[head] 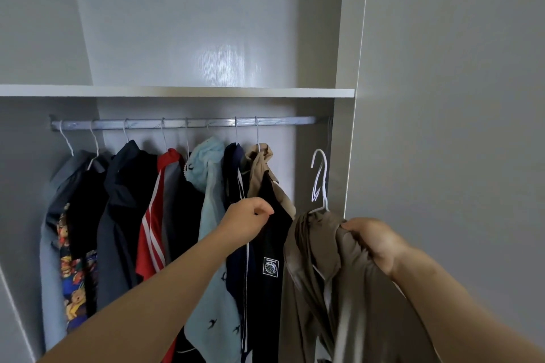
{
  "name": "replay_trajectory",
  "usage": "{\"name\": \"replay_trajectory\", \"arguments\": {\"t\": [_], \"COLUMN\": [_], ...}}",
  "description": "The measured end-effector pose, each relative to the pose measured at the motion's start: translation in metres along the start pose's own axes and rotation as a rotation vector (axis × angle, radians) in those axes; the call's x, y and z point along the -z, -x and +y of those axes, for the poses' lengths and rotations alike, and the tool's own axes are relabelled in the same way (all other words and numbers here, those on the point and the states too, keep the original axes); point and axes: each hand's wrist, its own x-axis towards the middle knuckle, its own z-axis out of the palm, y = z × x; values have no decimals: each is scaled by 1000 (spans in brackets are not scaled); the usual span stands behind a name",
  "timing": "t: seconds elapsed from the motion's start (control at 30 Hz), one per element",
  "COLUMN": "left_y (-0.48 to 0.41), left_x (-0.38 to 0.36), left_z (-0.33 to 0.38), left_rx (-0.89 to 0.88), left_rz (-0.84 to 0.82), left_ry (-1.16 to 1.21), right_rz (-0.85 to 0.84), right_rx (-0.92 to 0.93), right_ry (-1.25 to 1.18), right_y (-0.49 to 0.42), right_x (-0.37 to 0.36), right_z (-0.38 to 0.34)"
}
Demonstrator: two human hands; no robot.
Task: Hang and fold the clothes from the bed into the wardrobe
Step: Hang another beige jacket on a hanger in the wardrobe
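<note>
Head view: at the lower right of the frame, a person's right hand (374, 242) is clutching a brown garment (318, 274) on a white hanger (324, 191). Its hook is rising toward, but not touching, the wardrobe rail (280, 121) at the row's right end. At centre, the left hand (250, 221) is resting curled fingers against a hanging black top (268, 289); whether they are pinching it cannot be told.

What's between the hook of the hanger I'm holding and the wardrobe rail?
Nothing: in the head view, the white hanger's hook sits below the rail's free right end, with only bare back panel between.
</note>
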Motion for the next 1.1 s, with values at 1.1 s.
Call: {"name": "replay_trajectory", "arguments": {"t": [1.1], "left_y": [-239], "left_x": [-7], "left_z": [-113], "left_rx": [-151], "left_rz": [-375], "left_ry": [-1081], "right_rz": [226], "right_rx": [82], "right_ry": [350], "right_y": [-201], "right_x": [-66], "right_z": [-34]}}
